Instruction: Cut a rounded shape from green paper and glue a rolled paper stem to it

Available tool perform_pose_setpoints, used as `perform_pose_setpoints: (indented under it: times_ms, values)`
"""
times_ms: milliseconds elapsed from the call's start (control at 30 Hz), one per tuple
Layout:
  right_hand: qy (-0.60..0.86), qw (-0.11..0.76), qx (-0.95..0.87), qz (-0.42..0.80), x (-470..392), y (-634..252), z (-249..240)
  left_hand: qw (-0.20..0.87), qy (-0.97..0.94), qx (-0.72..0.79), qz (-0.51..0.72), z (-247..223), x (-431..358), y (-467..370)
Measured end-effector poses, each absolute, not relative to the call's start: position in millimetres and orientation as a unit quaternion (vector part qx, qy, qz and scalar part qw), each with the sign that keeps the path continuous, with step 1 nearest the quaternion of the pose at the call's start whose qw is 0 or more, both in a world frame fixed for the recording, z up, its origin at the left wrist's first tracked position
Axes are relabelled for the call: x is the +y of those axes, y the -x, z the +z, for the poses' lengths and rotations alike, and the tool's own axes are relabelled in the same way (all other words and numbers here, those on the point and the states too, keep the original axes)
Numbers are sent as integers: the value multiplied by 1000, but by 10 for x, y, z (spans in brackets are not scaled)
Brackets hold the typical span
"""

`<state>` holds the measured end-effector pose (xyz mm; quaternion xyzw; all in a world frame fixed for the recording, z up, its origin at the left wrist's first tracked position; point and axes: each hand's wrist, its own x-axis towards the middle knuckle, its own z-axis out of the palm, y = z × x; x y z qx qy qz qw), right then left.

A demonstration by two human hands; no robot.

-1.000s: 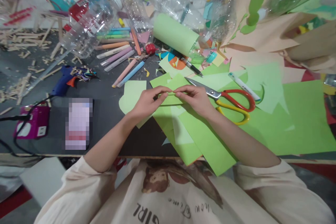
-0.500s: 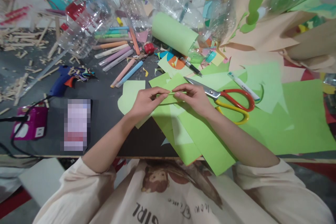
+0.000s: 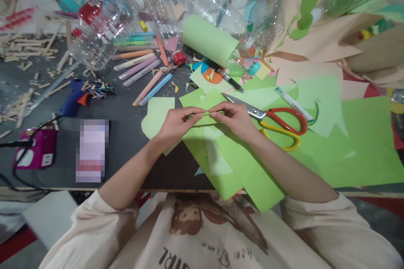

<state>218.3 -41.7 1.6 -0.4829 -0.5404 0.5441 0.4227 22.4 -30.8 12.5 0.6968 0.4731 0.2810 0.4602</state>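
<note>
Between both hands is a thin strip of green paper (image 3: 206, 113), held level over the table. My left hand (image 3: 181, 121) pinches its left part with thumb and forefinger. My right hand (image 3: 232, 118) pinches it a little farther right, the fingertips of the two hands almost meeting. Fingers cover much of the strip, so its full shape is hidden. Bright green paper sheets (image 3: 246, 164) lie beneath the hands. Scissors (image 3: 259, 113) with one red and one yellow handle rest on the sheets beside my right hand. A pale green paper piece (image 3: 160, 111) lies left of my left hand.
At left are a blue glue gun (image 3: 73, 96), a magenta box (image 3: 38, 147) and a phone (image 3: 91, 151). Several markers (image 3: 142, 67) lie behind my left hand. Clear plastic bottles (image 3: 268, 12) and a green-wrapped bottle (image 3: 210, 40) stand across the back. Wood sticks (image 3: 28, 48) are scattered far left.
Hardly anything differs. Both hands keep their pinch on the green paper strip, with only a slight shift of the fingers.
</note>
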Motion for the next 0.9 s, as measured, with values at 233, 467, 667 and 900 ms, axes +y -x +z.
perform_pose_setpoints:
  times_ms: [233,467,667,900]
  values:
    - [462,409,-495,611,-418,-2175,8,451,-685,487,299,132,-299,-223]
    - [463,408,-497,610,-425,-2169,9,440,-689,496,292,118,-299,-220]
    - [456,420,-495,608,-422,-2166,6,437,-697,488,292,112,-291,-218]
    - [462,429,-513,583,-424,-2163,-2,464,-676,499,282,127,-282,-229]
